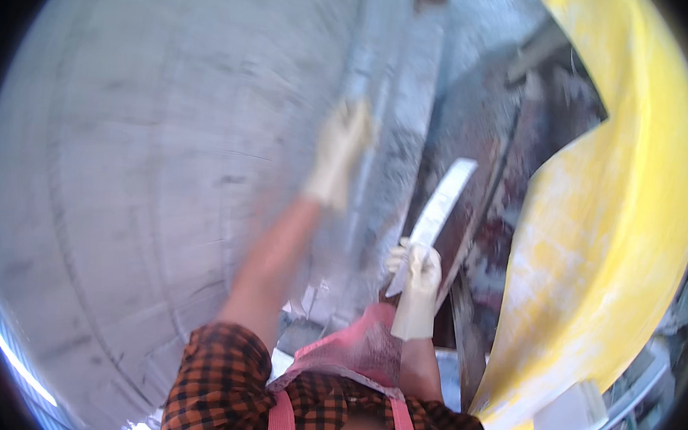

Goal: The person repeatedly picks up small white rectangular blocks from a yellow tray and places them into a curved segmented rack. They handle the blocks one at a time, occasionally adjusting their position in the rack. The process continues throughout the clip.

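A long, flat white strip (445,199), slightly curved, slants upward from my right hand (417,279). That hand wears a cream rubber glove and is closed round the strip's lower part, with a short end showing below the grip. Farther forward and to the left, my left hand (342,148) in a matching glove is smeared by motion. It is at a long, straight, pale raised edge (382,107) running away from me beside the big grey surface (167,141). Its fingers are too blurred to read, and anything in them is hidden.
A large, curved yellow panel (607,231) with whitish, dusty patches stands on the right. Dark wooden beams (479,192) lie between it and the grey surface. Near the lower right is a white box-like block (569,418). A pink apron (360,342) hangs before my body.
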### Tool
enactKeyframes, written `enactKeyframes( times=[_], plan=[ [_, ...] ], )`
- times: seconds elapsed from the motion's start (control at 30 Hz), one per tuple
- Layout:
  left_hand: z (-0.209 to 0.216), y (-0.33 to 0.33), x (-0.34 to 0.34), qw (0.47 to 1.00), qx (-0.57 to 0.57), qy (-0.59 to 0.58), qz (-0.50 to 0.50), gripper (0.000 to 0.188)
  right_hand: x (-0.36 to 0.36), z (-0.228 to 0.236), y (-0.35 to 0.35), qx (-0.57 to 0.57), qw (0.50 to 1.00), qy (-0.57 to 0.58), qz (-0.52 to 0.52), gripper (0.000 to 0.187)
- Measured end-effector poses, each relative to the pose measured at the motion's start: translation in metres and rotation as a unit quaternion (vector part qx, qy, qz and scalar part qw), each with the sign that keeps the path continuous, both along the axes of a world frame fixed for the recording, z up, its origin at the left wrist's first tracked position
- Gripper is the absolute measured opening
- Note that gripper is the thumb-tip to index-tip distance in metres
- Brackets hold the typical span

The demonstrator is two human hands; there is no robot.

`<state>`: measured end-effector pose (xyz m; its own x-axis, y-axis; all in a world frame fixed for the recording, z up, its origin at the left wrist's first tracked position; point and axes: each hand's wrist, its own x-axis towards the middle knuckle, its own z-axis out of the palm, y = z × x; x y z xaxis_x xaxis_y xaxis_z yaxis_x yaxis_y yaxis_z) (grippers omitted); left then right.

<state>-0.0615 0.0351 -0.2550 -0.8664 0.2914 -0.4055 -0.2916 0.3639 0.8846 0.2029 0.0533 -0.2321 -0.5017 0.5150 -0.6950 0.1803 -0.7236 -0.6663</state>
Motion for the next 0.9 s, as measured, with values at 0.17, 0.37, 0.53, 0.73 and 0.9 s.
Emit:
enactKeyframes(
  times=[0.17,0.37,0.53,0.73,0.9],
  plan=[
    [0.073,-0.111,0.170,0.972,0.013,-0.219,0.083,0.029,-0.074,0.098,0.045,0.160,0.958,0.236,-0.025,0.053],
    [0.080,-0.201,0.261,0.965,-0.026,-0.258,0.046,0.026,-0.191,0.312,0.052,0.265,0.858,0.428,0.105,0.049],
    [0.062,-0.216,0.231,0.976,0.046,-0.182,-0.106,0.022,-0.183,0.324,0.018,0.394,0.765,0.486,0.156,0.036],
    [0.113,-0.119,0.105,0.974,0.143,-0.085,-0.155,0.024,-0.198,0.356,0.061,0.650,0.580,0.374,0.317,0.028],
    [0.175,-0.013,0.048,0.923,0.138,-0.020,-0.358,0.033,-0.050,0.253,0.143,0.482,0.777,0.160,0.371,0.042]
  ],
)
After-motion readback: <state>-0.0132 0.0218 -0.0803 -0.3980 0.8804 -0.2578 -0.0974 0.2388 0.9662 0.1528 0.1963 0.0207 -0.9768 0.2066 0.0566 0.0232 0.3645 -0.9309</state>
